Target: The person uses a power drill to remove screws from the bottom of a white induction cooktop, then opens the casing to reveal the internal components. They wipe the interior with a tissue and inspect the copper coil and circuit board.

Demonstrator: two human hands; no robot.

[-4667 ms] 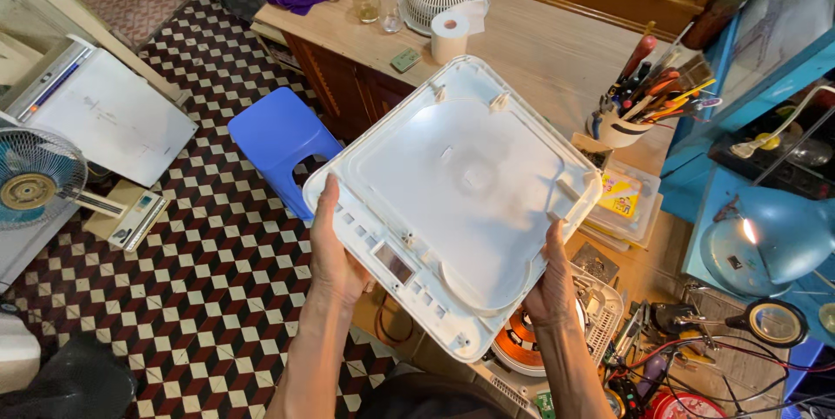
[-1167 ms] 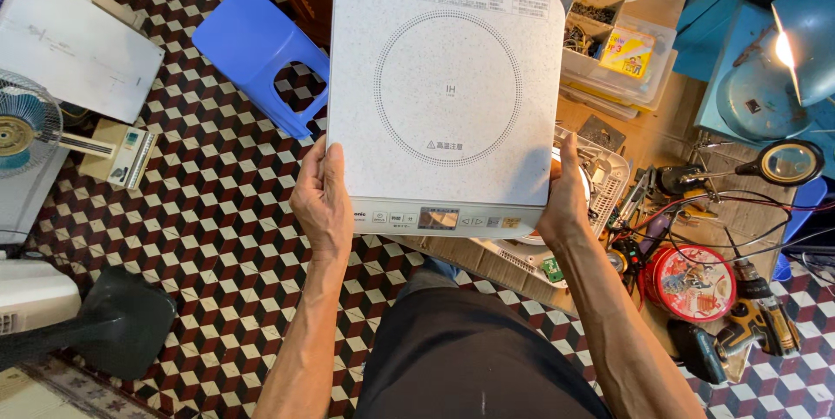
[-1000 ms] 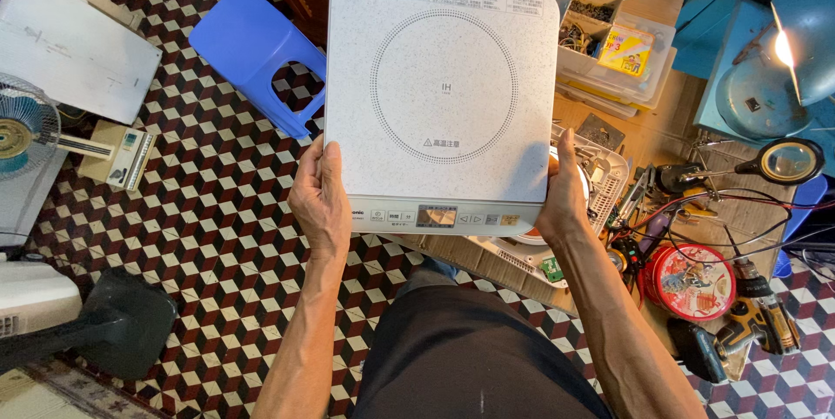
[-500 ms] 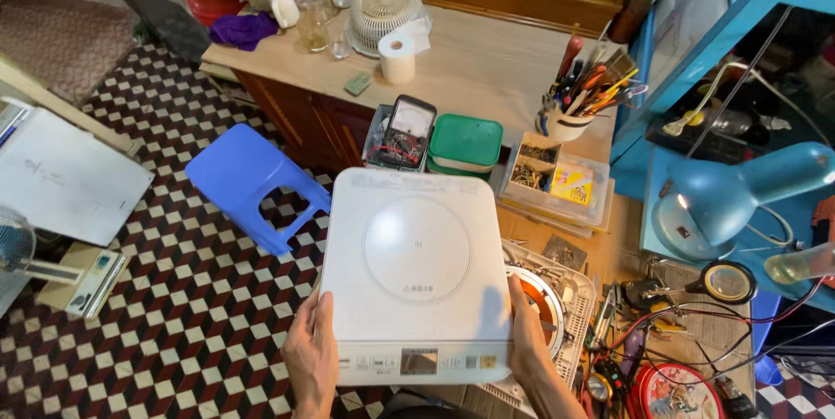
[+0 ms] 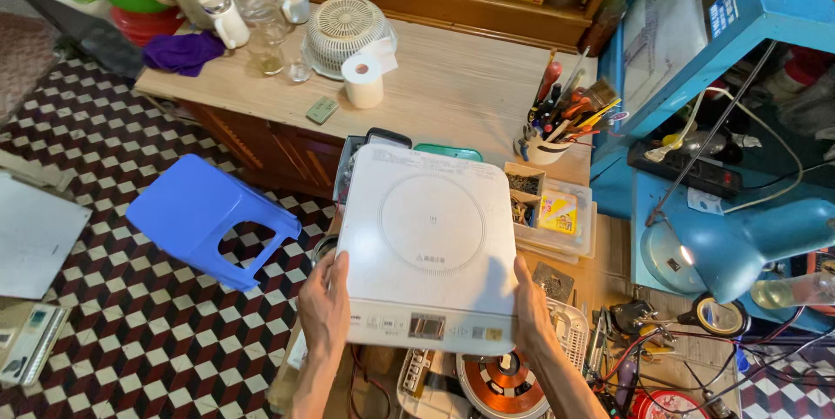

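I hold a white induction cooktop flat, face up, with its control strip toward me. My left hand grips its left front edge. My right hand grips the right front edge. The cooktop hovers over a cluttered low bench, above an opened appliance with a copper coil. A circle is marked on its glass top.
A wooden table beyond holds a paper roll, a pen cup, jars and a white basket. A blue plastic stool stands on the checkered floor to the left. A blue desk lamp, parts boxes and wires crowd the right.
The cooktop was flipped from underside up to face up. It now sits farther out over the bench, and my view has tilted up toward the wooden table.
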